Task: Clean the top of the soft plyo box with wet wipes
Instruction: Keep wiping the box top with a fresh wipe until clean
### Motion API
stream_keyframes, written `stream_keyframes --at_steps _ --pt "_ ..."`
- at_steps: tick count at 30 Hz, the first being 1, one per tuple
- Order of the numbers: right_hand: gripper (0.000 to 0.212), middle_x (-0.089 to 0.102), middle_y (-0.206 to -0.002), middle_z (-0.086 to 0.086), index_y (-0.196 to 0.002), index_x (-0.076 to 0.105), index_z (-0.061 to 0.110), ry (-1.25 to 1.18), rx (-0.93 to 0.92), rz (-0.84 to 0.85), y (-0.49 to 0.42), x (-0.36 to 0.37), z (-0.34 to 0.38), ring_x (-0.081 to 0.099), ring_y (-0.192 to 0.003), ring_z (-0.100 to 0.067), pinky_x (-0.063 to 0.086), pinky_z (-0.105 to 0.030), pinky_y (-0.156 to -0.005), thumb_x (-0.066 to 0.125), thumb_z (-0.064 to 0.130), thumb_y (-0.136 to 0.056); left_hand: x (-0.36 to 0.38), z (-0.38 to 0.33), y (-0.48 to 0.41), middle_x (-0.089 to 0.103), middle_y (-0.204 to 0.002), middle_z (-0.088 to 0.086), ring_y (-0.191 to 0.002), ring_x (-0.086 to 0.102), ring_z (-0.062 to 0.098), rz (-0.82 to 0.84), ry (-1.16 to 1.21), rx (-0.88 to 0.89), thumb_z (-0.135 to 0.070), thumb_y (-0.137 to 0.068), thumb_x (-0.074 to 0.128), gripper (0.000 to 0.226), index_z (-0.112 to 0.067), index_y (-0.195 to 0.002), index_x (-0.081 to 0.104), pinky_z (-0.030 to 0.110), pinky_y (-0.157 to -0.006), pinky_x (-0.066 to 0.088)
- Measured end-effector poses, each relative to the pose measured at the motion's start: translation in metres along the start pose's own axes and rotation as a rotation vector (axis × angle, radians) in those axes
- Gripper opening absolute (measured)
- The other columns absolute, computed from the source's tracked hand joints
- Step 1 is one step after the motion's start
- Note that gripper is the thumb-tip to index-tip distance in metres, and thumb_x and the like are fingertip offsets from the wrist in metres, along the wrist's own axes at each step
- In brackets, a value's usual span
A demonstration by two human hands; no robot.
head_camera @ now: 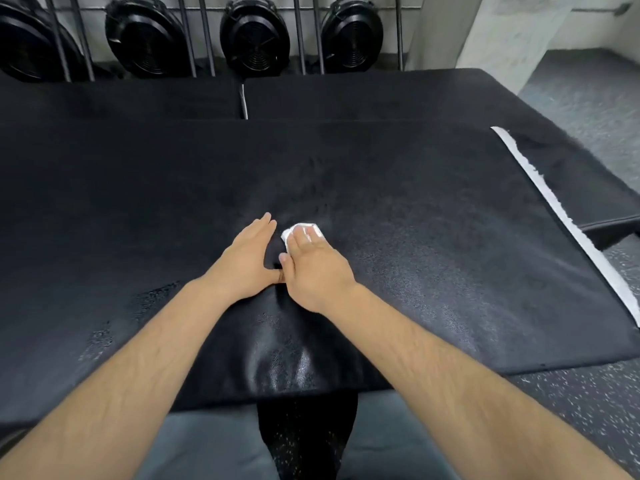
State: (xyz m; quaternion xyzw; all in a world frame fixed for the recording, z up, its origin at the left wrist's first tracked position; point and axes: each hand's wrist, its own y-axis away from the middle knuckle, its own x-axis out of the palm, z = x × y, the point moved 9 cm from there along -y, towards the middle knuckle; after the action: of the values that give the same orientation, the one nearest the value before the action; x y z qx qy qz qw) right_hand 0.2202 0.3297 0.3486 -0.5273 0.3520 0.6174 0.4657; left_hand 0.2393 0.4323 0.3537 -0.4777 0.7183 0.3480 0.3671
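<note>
A folded white wet wipe (294, 230) is lying on the black top of the soft plyo box (433, 237), roughly midway across it and somewhat nearer the person than the far edge. The right hand (313, 268) is pressing down on the wipe with straight fingers held close together, covering most of it and leaving only its far and left edges showing. The left hand (247, 258) is resting flat on the box just beside it, fingers straight and pressed together, holding nothing. The two thumbs are meeting between the hands.

Damp, shiny patches (156, 296) are showing on the textured surface to the left of the bare forearms and near the front edge. A white strip (568, 223) is running along the right edge of the box. Beyond it a lower black pad (588, 188) is sitting on the speckled rubber floor (581, 393).

Behind the box, more black pads (346, 95) are lying side by side with a narrow gap between them. Round black fan-like units (254, 36) are lining up along metal bars at the back. Grey trousers (207, 445) are showing at the bottom of the frame.
</note>
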Motion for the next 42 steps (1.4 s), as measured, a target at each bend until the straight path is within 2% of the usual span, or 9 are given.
stream_keyframes --at_steps 4,7,14,21,25,27,32,37,42 --pt "0.058 0.052 -0.14 -0.011 -0.142 0.047 0.001 0.034 -0.131 0.011 0.026 -0.003 0.015 0.039 -0.137 -0.027 0.032 -0.038 -0.118 0.016 0.029 -0.103 0.004 0.005 -0.003 -0.004 -0.166 -0.01 -0.152 -0.005 0.008 0.016 -0.02 -0.019 -0.039 -0.085 0.075 0.105 -0.021 -0.16 0.005 0.034 -0.124 0.01" --pt "0.05 0.039 -0.15 -0.006 -0.148 0.038 0.006 0.029 -0.125 0.054 -0.007 -0.013 -0.001 0.029 -0.141 -0.022 0.03 -0.032 -0.117 0.02 0.029 -0.107 0.004 0.002 -0.006 -0.002 -0.167 -0.008 -0.153 -0.004 0.011 0.039 -0.05 -0.02 -0.05 -0.081 0.075 0.109 -0.02 -0.16 0.007 0.033 -0.122 0.011" --pt "0.063 0.055 -0.134 -0.012 -0.139 0.049 -0.001 0.087 -0.094 -0.025 0.004 -0.008 0.01 0.041 -0.132 -0.029 0.026 -0.038 -0.12 0.008 0.028 -0.101 0.002 -0.004 -0.004 0.004 -0.167 -0.004 -0.153 0.002 0.015 0.008 -0.076 -0.007 -0.04 -0.085 0.073 0.094 -0.018 -0.157 0.018 0.033 -0.12 0.017" --pt "0.088 0.037 -0.156 -0.016 -0.153 0.03 -0.004 0.13 -0.023 0.042 -0.036 0.009 -0.001 0.021 -0.15 -0.031 0.008 -0.042 -0.125 -0.019 0.032 -0.089 -0.003 -0.01 -0.001 0.027 -0.16 -0.003 -0.146 0.025 0.021 -0.031 -0.135 -0.016 -0.041 -0.082 0.073 0.084 -0.022 -0.151 0.03 0.037 -0.11 0.032" --pt "0.066 0.057 -0.133 -0.011 -0.138 0.051 0.001 0.06 -0.081 -0.079 0.002 -0.012 0.012 0.045 -0.131 -0.029 0.028 -0.038 -0.12 0.005 0.027 -0.099 -0.014 -0.007 -0.01 0.024 -0.162 -0.006 -0.145 0.024 0.018 -0.011 -0.179 -0.014 -0.05 -0.082 0.07 0.09 -0.023 -0.155 0.025 0.035 -0.111 0.028" --pt "0.058 0.053 -0.133 -0.004 -0.137 0.05 0.01 -0.021 -0.078 -0.085 0.001 -0.013 -0.005 0.043 -0.13 -0.022 0.038 -0.033 -0.113 0.01 0.028 -0.1 -0.028 -0.005 -0.023 0.032 -0.158 -0.007 -0.143 0.029 0.017 -0.046 -0.18 -0.024 -0.066 -0.074 0.071 0.099 -0.023 -0.154 0.031 0.035 -0.113 0.027" --pt "0.041 0.036 -0.144 0.007 -0.142 0.041 0.022 -0.109 0.16 -0.147 -0.047 -0.026 -0.069 0.035 -0.135 -0.011 0.044 -0.027 -0.094 0.023 0.029 -0.106 -0.019 -0.005 -0.044 -0.004 -0.166 -0.009 -0.152 -0.007 0.012 0.074 -0.129 -0.029 -0.068 -0.075 0.07 0.114 -0.021 -0.16 0.011 0.034 -0.122 0.005" --pt "0.055 0.055 -0.132 -0.011 -0.132 0.054 0.001 0.09 -0.049 -0.046 -0.028 -0.01 -0.024 0.044 -0.125 -0.029 0.029 -0.038 -0.115 0.013 0.022 -0.102 -0.014 0.001 -0.051 -0.006 -0.166 -0.009 -0.152 -0.009 0.009 0.085 -0.149 -0.031 -0.068 -0.078 0.066 0.112 -0.019 -0.16 0.008 0.033 -0.124 0.002" --pt "0.062 0.046 -0.143 -0.004 -0.144 0.044 0.01 -0.014 0.076 -0.113 -0.053 -0.015 -0.05 0.033 -0.14 -0.02 0.036 -0.033 -0.115 0.007 0.035 -0.1 -0.011 -0.001 -0.05 -0.006 -0.166 -0.006 -0.152 -0.009 0.012 0.086 -0.178 -0.023 -0.067 -0.081 0.064 0.109 -0.018 -0.16 0.008 0.035 -0.124 0.004"
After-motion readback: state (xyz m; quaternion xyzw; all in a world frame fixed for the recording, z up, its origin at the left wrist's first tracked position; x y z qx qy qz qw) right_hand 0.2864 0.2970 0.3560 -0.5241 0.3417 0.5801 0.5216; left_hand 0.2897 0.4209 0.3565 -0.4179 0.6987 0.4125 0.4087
